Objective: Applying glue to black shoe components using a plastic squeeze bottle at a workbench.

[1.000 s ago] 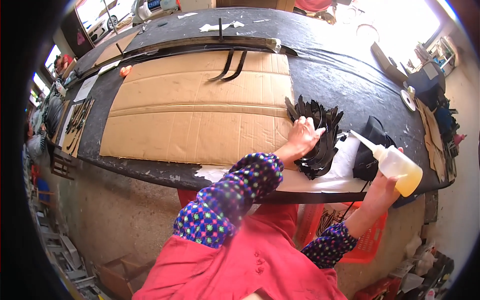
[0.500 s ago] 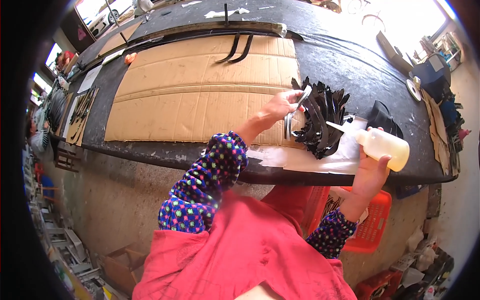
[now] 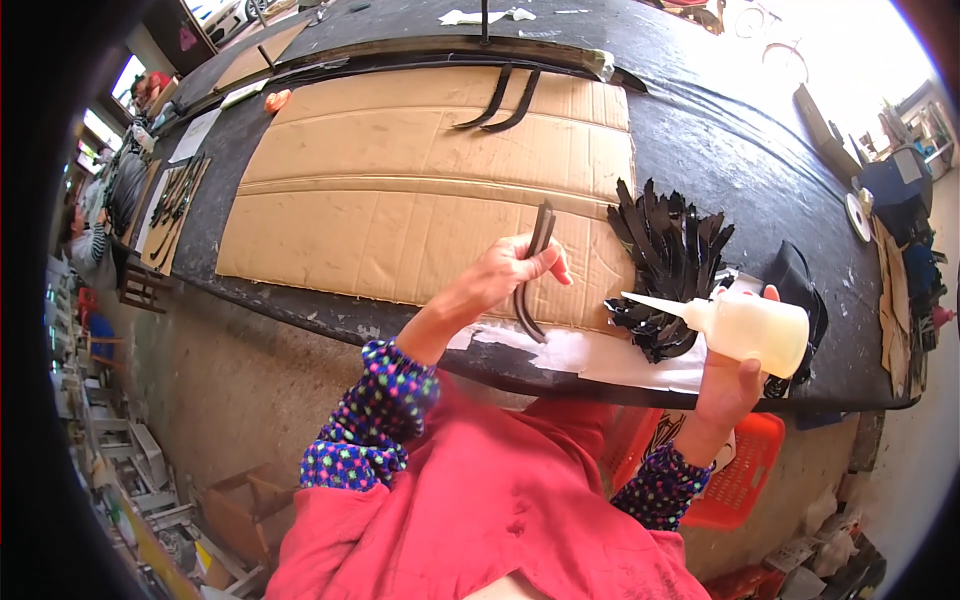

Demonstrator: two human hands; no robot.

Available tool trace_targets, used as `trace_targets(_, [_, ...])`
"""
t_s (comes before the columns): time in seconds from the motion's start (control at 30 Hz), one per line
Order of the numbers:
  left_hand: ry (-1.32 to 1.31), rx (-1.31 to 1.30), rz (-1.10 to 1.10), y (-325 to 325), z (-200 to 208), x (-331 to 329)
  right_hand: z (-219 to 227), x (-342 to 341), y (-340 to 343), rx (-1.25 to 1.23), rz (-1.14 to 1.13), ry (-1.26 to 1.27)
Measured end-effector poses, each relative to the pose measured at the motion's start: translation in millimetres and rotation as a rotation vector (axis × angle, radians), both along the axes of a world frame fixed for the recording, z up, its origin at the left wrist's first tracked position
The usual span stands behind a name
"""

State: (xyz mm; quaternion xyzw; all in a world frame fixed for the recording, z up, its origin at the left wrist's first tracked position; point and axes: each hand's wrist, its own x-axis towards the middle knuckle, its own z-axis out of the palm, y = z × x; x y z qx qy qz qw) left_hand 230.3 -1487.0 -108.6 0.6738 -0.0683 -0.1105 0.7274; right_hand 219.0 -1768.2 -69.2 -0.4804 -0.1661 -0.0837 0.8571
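My left hand [image 3: 497,276] pinches a dark, curved strip [image 3: 543,226] between thumb and fingers, above the near edge of a cardboard sheet [image 3: 390,225]. In my right hand [image 3: 727,388] is a translucent squeeze bottle [image 3: 765,335] of pale yellow liquid. It is tilted on its side, its long tapered nozzle [image 3: 655,301] pointing left over a pile of black strips [image 3: 672,245]. The nozzle tip and the held strip are apart. Two more black strips [image 3: 512,108] lie side by side on the far part of the cardboard. White paper [image 3: 640,365] lies under the pile's near side.
The dark-covered table [image 3: 700,125] has a long bar [image 3: 440,52] across it behind the cardboard. A black rounded item [image 3: 800,280] sits right of the bottle. Below the table edge stands a red plastic basket [image 3: 745,480]. Several dark strips [image 3: 178,205] lie at the far left.
My left hand has moved left and toward me, carrying a strip away from the pile. The bottle is now held more level. The whole view has shifted a little.
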Motion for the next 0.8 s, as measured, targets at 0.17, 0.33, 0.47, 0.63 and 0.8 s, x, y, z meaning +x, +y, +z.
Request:
trace_targets(0.17, [0.096,0.067,0.039,7,29,-28,5,14,13,0.041,-0.022,0.018])
trace_targets(0.33, [0.196,-0.042,0.003,2,36,-47,27,12,28,0.009,-0.064,0.023])
trace_targets(0.47, [0.225,-0.124,-0.034,7,38,-48,32,7,19,-0.055,-0.054,-0.028])
trace_targets(0.63, [0.258,-0.102,-0.056,10,46,-53,52,-3,37,0.056,-0.051,0.085])
trace_targets(0.8, [0.275,-0.035,0.039,12,54,-60,40,0,33,0.219,0.159,0.041])
